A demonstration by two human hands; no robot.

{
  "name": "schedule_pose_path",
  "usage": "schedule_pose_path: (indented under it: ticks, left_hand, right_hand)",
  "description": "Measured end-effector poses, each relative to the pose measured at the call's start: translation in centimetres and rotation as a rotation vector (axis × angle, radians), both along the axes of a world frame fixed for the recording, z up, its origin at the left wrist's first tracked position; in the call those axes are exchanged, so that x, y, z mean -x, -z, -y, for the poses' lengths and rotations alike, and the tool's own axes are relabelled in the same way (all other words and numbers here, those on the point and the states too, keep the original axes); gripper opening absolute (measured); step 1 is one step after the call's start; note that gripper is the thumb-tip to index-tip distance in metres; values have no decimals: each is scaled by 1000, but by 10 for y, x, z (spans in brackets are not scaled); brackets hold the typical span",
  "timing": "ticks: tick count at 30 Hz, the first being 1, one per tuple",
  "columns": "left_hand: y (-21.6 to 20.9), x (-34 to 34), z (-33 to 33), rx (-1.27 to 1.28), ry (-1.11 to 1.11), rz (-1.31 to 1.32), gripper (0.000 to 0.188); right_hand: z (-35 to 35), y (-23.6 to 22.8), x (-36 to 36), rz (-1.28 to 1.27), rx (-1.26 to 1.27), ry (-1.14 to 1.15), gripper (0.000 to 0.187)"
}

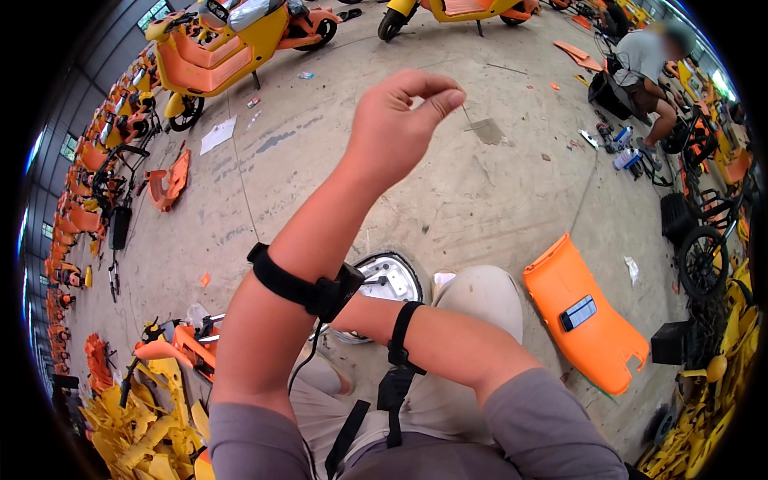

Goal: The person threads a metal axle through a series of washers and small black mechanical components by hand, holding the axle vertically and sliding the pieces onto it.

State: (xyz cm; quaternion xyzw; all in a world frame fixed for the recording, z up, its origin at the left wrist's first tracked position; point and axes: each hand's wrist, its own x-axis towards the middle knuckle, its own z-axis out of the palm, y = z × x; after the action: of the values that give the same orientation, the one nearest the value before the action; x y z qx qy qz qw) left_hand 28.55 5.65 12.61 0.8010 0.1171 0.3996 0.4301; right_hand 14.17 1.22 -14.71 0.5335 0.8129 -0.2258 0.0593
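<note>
My left hand point(404, 120) is raised high in front of me, thumb and forefinger pinched together. A thin dark line shows just past the fingertips; whether it is a strand in the pinch or a mark on the floor I cannot make out. My right forearm point(448, 340) crosses from the right beneath the left arm, and its hand is hidden behind the left forearm. Close to that hidden hand, between my knees, lies a round silver part with a black rim point(392, 276), partly covered by my arms.
To my right an orange plastic panel point(584, 336) lies on the floor with a phone point(578, 313) on it. Yellow body parts point(148, 424) are heaped at the lower left. Scooters point(232, 60) stand ahead. A person point(648, 64) crouches at the far right beside bottles point(626, 158).
</note>
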Motion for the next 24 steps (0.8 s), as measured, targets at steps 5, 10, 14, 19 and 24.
schedule_pose_path:
  ticks: [5, 10, 14, 19, 24]
  left_hand:
    - [3, 8, -11, 14, -17, 42, 14]
    - [-2, 22, -14, 177, -34, 56, 16]
    - [2, 30, -23, 68, -54, 86, 16]
    - [1, 35, -18, 54, -109, 6, 15]
    - [5, 36, -16, 22, -108, -7, 16]
  right_hand:
    - [1, -1, 0, -2, 6, -16, 22]
    - [5, -1, -3, 0, 22, -24, 22]
    - [5, -3, 0, -7, 30, -43, 22]
    - [6, -2, 0, -9, 37, -54, 22]
    - [9, -3, 1, -15, 45, -68, 22]
